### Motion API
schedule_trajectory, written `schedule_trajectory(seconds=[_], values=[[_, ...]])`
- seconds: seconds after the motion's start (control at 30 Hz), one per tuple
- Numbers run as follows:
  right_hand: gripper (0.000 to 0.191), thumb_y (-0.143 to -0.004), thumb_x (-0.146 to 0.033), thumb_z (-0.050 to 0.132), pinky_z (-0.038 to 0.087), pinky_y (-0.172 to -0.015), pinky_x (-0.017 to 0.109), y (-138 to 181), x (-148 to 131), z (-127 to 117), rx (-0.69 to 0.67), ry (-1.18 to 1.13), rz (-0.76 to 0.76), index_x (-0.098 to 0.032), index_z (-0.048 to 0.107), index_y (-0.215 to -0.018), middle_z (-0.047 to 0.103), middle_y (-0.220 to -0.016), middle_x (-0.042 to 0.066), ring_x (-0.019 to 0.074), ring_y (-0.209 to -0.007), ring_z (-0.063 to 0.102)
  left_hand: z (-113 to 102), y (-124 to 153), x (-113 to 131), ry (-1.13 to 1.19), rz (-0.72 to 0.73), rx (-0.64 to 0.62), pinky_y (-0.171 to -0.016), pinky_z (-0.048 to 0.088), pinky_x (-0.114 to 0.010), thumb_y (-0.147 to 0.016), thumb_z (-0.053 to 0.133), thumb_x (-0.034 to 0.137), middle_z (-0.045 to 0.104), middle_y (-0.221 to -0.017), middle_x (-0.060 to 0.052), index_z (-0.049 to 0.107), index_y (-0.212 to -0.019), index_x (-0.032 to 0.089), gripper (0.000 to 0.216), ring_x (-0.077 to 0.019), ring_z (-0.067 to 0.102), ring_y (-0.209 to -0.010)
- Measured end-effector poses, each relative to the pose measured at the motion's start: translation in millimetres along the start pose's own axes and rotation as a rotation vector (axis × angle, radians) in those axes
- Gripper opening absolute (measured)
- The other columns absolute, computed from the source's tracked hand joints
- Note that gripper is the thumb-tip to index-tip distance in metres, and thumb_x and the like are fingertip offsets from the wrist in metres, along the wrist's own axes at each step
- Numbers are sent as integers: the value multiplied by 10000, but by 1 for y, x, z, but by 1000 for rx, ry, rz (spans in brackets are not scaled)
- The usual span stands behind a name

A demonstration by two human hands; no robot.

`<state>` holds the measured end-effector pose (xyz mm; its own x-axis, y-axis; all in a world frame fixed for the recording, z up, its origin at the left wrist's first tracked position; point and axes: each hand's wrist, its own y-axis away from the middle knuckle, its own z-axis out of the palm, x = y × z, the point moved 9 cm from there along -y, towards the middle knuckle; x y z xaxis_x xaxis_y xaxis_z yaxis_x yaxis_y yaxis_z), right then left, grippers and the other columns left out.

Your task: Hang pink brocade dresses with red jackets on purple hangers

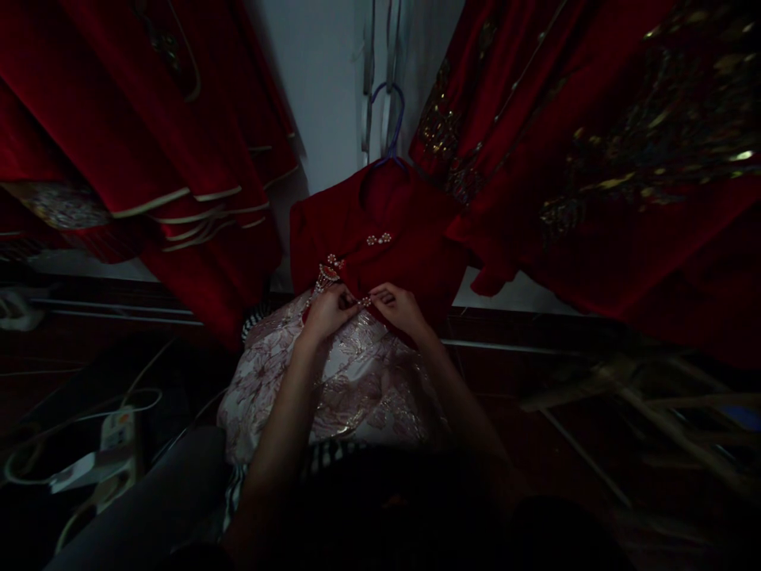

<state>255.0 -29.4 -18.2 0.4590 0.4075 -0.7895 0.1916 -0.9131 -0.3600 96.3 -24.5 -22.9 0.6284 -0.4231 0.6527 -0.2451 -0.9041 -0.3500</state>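
Observation:
A red jacket [333,214] hangs on a blue hanger [392,143] in front of me, with beaded fastenings down its front. One beaded clasp [379,239] sits near the neck, and a beaded tassel ornament [328,274] is to the left. At the lower front, my left hand [330,311] pinches the left end of a small beaded clasp [364,302]. My right hand [399,306] pinches its right end, so the clasp shows between my fingertips. Whether its halves are joined is too small to tell. Below lies pale, shiny floral cloth [350,388] across my lap.
Red garments with pale trim [196,159] hang at the left; a red garment with gold sequins [630,174] hangs at the right. A power strip [116,444] with cables is at lower left. A blurred wooden frame [642,404] stands at lower right.

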Motion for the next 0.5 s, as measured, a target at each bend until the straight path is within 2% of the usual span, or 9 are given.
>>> schedule_trajectory(seconds=[0.2, 0.37, 0.5], values=[[228, -842, -336, 592, 538, -725, 250, 2, 6, 11, -55, 37, -11, -198, 632, -1019, 710, -867, 38, 123, -775, 669, 2, -2, 13, -40, 59, 17, -669, 419, -249, -791, 639, 378, 584, -857, -22, 615, -890, 195, 209, -140, 544, -738], [212, -838, -268, 595, 539, -764, 258, 3, 5, 14, -82, 33, -29, -198, 636, -1033, 716, -897, 42, 124, -815, 675, -2, 0, 12, -68, 62, -22, -695, 432, -263, -781, 658, 371, 579, -906, -30, 649, -875, 212, 185, -151, 554, -767], [202, -842, -295, 596, 543, -772, 260, 2, 7, 15, -63, -7, -19, -191, 653, -1005, 721, -881, 45, 126, -811, 681, -4, 1, 9, -72, 72, -48, -689, 428, -261, -770, 678, 338, 578, -889, -22, 668, -885, 222, 164, -143, 558, -743]])
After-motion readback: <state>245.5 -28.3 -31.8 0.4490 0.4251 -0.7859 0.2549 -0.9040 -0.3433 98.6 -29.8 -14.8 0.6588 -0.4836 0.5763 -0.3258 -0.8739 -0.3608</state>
